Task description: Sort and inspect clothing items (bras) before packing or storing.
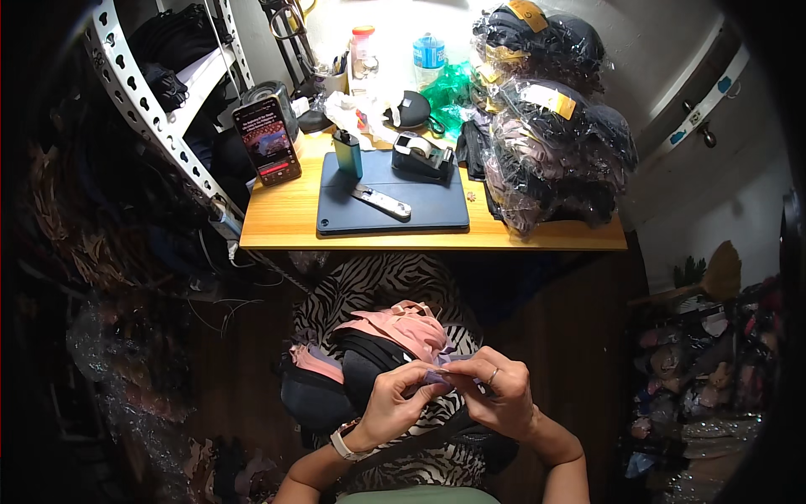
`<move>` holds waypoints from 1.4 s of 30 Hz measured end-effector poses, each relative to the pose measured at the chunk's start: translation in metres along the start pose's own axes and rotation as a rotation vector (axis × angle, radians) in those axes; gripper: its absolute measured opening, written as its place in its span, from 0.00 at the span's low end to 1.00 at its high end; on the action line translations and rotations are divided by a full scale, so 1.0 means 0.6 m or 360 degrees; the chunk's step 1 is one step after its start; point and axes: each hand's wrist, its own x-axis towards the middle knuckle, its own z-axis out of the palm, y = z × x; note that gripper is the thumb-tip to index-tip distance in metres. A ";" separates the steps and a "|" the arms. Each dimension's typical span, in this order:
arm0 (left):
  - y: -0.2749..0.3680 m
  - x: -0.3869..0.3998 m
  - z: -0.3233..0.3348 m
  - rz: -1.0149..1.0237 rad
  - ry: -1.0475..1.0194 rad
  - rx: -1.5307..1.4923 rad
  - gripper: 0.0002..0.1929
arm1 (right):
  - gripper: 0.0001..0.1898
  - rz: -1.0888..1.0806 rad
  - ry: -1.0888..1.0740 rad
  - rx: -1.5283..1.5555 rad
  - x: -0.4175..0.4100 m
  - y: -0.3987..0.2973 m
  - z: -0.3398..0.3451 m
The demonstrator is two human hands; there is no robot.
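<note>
Over my lap, on zebra-print fabric (403,268), lies a stack of nested bras with black cups (317,395) and pink fabric (403,331). My left hand (400,394) pinches a small piece of lavender fabric (434,377) between thumb and fingertips. From the right, my right hand (497,390), with a ring on one finger, grips the same piece. The fingertips of both hands nearly meet there and hide most of it. A pale band circles my left wrist.
A wooden table (283,236) stands ahead. On it are a dark tablet case (397,211), nail clippers (381,201), a tape dispenser (423,157), a propped phone (269,142) and plastic-wrapped bras (554,160). A white metal shelf (145,116) rises at left; wrapped garments (686,378) lie at right.
</note>
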 end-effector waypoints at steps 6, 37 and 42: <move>0.000 -0.002 -0.001 -0.0033 -0.0032 -0.0009 0.05 | 0.11 -0.0077 -0.0019 -0.0027 0.001 0.006 0.001; -0.013 0.001 0.005 -0.0146 -0.0075 -0.0212 0.05 | 0.11 0.0183 -0.0455 0.0326 0.004 0.017 -0.045; -0.015 0.001 0.005 -0.0181 -0.0125 -0.0241 0.05 | 0.11 0.0077 -0.0484 0.0401 0.000 0.030 -0.047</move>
